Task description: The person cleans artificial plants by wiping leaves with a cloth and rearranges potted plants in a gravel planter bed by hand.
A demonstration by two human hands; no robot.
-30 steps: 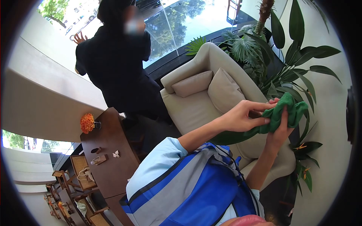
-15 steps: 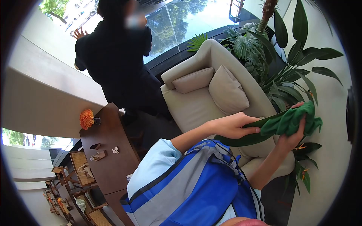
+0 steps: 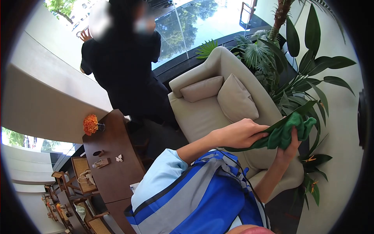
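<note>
A long dark green leaf point(image 3: 311, 106) stretches across in front of me, above the armchair. My left hand point(image 3: 245, 134) is closed on the leaf, thumb and fingers pinching it along its length. Just to the right, my right hand point(image 3: 289, 150) is wrapped around a bunched green cloth point(image 3: 294, 130), which is pressed against the leaf. The cloth hides part of the leaf, and some of its folds hang out past my fingers. Both hands are close together, a short gap apart.
A beige armchair point(image 3: 198, 113) with cushions stands beneath my hands. Leafy plants point(image 3: 302, 84) rise at the right by the wall. A person in dark clothes point(image 3: 124, 74) stands near the window. At the left is a brown table point(image 3: 113, 156) with orange flowers point(image 3: 90, 124).
My right hand has slid with the cloth along the leaf, down and left towards my left hand. More of the leaf's far end now shows beyond the cloth. The view has shifted slightly.
</note>
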